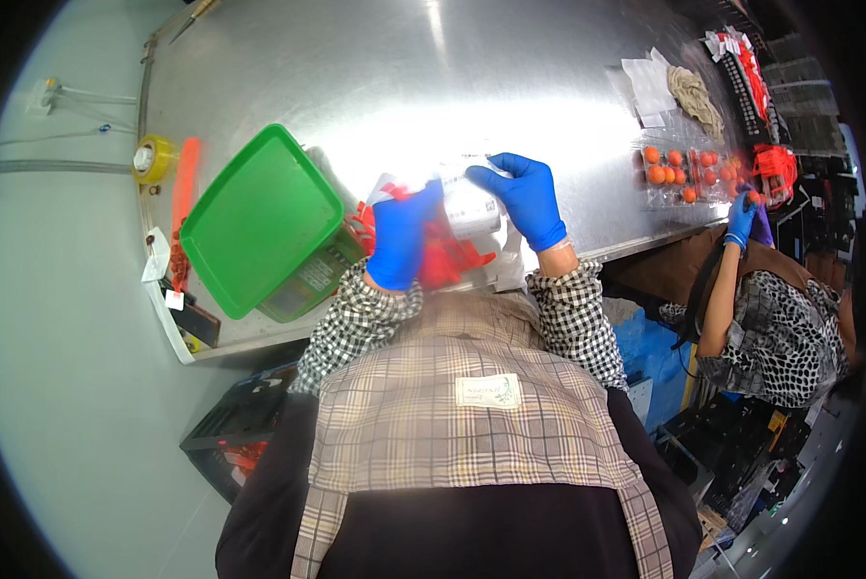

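My right hand, in a blue glove, pinches the upper right edge of a white printed label between thumb and fingers. Close to the label's left side is my left hand, also blue-gloved. Its fingers are smeared by motion, so their grip does not show. Beneath both hands, at the table's near edge, lies a heap of red strips, partly blurred and partly hidden. A green-lidded clear tub stands just left of my left hand.
Along the left edge of the metal table are a yellow tape roll and an orange-red strip. Clear trays of orange round fruit and a beige cloth lie at right. A co-worker's gloved hand is beside them.
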The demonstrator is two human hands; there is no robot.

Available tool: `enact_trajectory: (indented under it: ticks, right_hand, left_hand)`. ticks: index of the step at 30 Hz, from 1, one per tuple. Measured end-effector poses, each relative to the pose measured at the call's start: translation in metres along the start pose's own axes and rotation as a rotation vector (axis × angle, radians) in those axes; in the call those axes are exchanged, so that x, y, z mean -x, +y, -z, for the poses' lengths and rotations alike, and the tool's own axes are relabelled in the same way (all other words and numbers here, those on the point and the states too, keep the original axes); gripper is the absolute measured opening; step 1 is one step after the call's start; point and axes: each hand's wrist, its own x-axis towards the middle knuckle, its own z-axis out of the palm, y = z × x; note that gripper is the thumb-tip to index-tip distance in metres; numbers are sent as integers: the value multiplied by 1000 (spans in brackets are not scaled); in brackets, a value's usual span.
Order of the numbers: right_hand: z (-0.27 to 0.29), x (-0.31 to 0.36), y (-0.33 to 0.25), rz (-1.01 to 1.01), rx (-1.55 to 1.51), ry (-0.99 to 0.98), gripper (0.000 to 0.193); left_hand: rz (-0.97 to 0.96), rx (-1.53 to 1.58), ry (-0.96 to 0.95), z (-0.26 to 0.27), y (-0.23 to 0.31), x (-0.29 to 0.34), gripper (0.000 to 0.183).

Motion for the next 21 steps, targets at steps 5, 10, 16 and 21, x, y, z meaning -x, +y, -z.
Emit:
enact_trajectory:
  ticks: [5, 10, 16, 21]
  right_hand:
    - [-1, 0, -1, 2, 55, 4, 43]
    - [-4, 3, -15, -36, 123, -7, 24]
    - [-12, 4, -5, -10, 190, 12, 48]
    - [14, 19, -23, -75, 147, -274, 42]
  left_hand:
    - [-64, -54, -94, 18, -27, -6, 14]
    - [-81, 124, -47, 13, -29, -2, 9]
    - [32, 209, 20, 0, -9, 0, 17]
    - [32, 69, 129, 24, -19, -19, 27]
